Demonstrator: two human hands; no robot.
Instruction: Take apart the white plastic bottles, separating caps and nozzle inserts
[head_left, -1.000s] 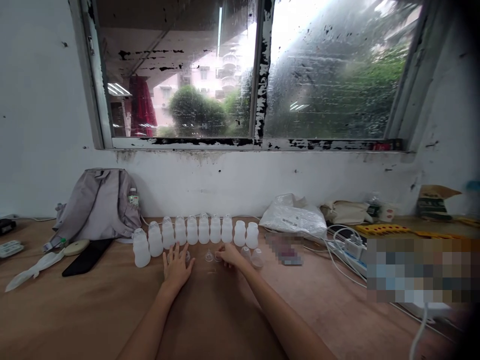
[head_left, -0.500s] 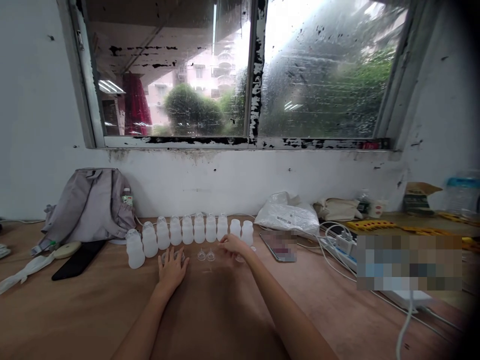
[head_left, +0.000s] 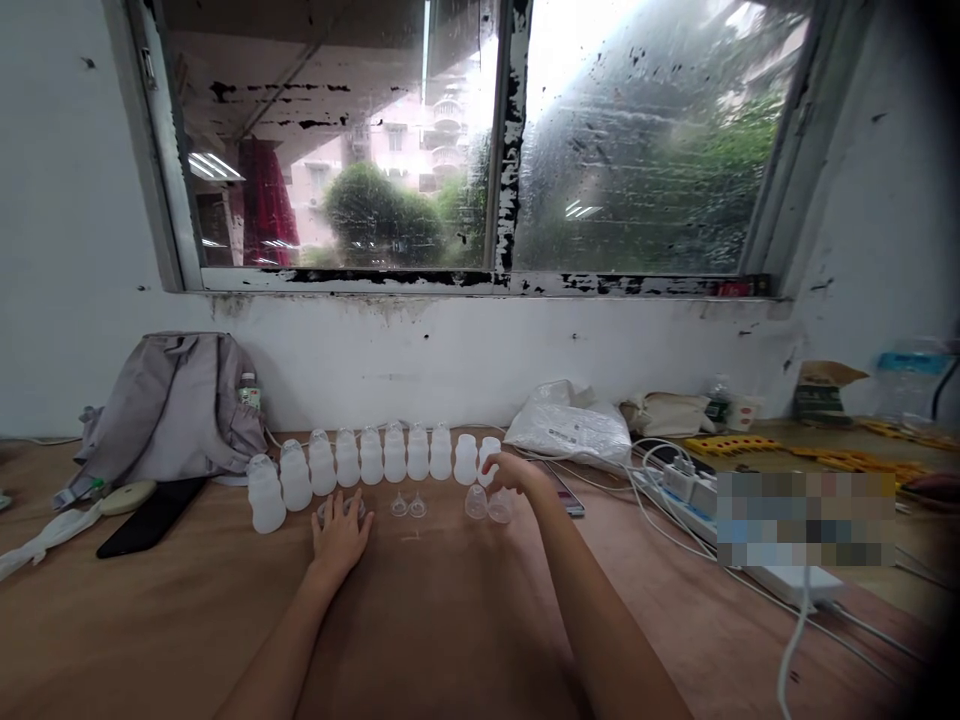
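Note:
A row of several frosted white bottles (head_left: 371, 457) stands along the back of the table; those toward the left have clear tops. My left hand (head_left: 341, 532) lies with its fingers spread over small clear pieces (head_left: 327, 510) in front of the row. Two clear nipple-shaped pieces (head_left: 409, 505) sit between my hands. Over at the right end, my right hand (head_left: 512, 474) is bent above two clear domed caps (head_left: 487, 504), beside the last bottle (head_left: 490, 456). Its fingers curl downward; whether they hold anything is too small to tell.
A grey backpack (head_left: 180, 410) and a black phone (head_left: 150, 520) are on the left. To the right lie a plastic bag (head_left: 574, 430), a phone (head_left: 568, 495) partly behind my right arm, and a white power strip (head_left: 795, 578) with cables. A wall and window stand behind.
My right hand has moved right, from in front of the bottles to the row's right end, uncovering the two domed caps. My left hand stays on the clear pieces. The view has shifted slightly.

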